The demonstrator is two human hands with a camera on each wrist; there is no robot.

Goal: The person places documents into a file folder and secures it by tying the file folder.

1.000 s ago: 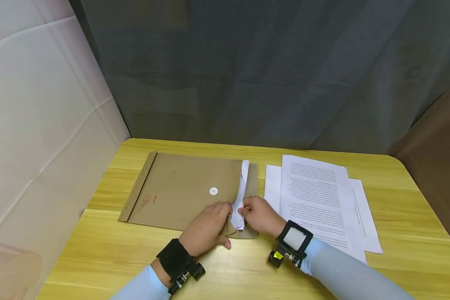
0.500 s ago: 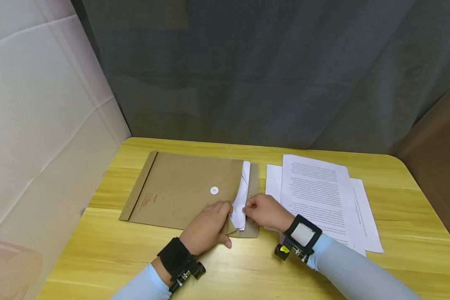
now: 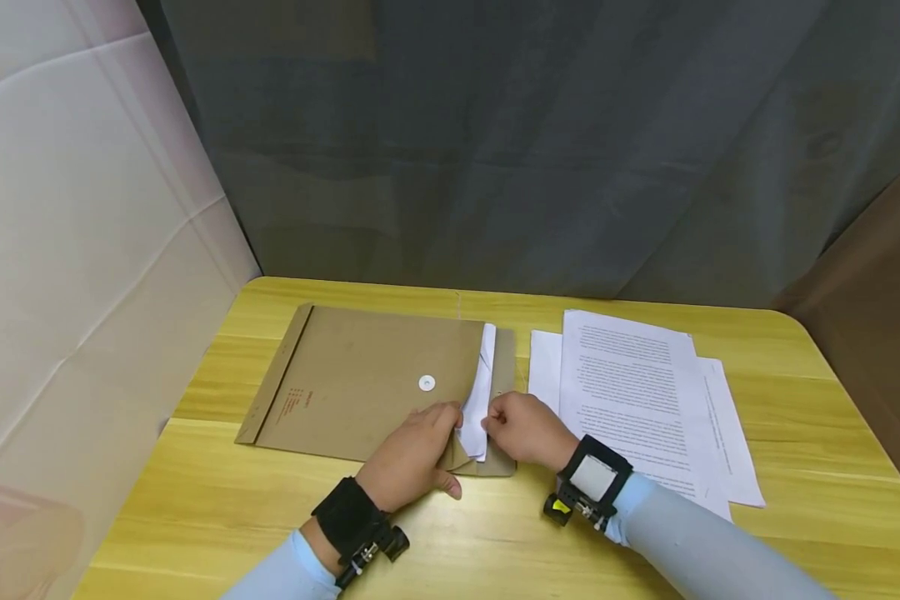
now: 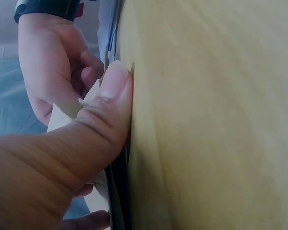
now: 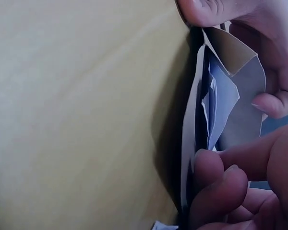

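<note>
Both forearms reach forward. The left hand (image 3: 412, 457) pinches the brown envelope (image 3: 360, 383) mouth corner on the table (image 3: 195, 500); the right hand (image 3: 525, 429) grasps white sheets (image 3: 480, 400) protruding between them.

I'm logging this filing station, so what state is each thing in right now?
Brown envelope: flat on the table, mouth open, flap unfolded.
White sheets: partly inside the envelope, edge sticking out.
Paper stack: loose, fanned, beside the envelope.
Left hand: holds the envelope's mouth edge.
Right hand: pinches the white sheets.
Table: bears everything.
</note>
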